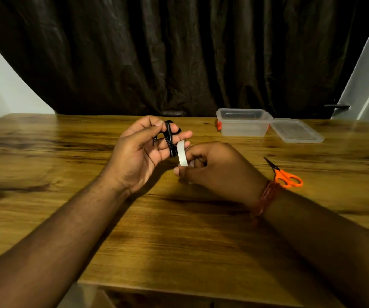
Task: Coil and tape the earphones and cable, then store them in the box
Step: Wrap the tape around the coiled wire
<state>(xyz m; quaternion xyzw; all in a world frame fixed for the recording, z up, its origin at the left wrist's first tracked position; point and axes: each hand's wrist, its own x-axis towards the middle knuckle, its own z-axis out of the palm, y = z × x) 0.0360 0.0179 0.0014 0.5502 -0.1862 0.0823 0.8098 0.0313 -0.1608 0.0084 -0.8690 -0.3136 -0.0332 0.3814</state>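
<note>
The wooden tabletop (46, 165) filled the lower frame, with a dark curtain (179, 52) hanging behind it across the top.

Left of centre, the left hand (139, 152) was raised above the tabletop, palm turned inward. Its grip was closed on the coiled black earphones (169, 138), thumb and fingers curled round the bundle, the metal plug poking out beside the palm.

Just right of that, near the frame's centre, a strip of white tape (182, 155) stood between the two hands, its upper end touching the coil. The right hand (214, 170) pinched the tape's lower part, fingers curled round it; a white shape showed partly within that grip, too hidden to tell more. A reddish thread band (265, 196) circled the right wrist.

Further right, orange-handled scissors (287, 177) lay flat on the tabletop. In the upper right, at the far edge, the clear plastic box (243, 126) sat open, its lid (297, 131) lying just beside it on the right.
</note>
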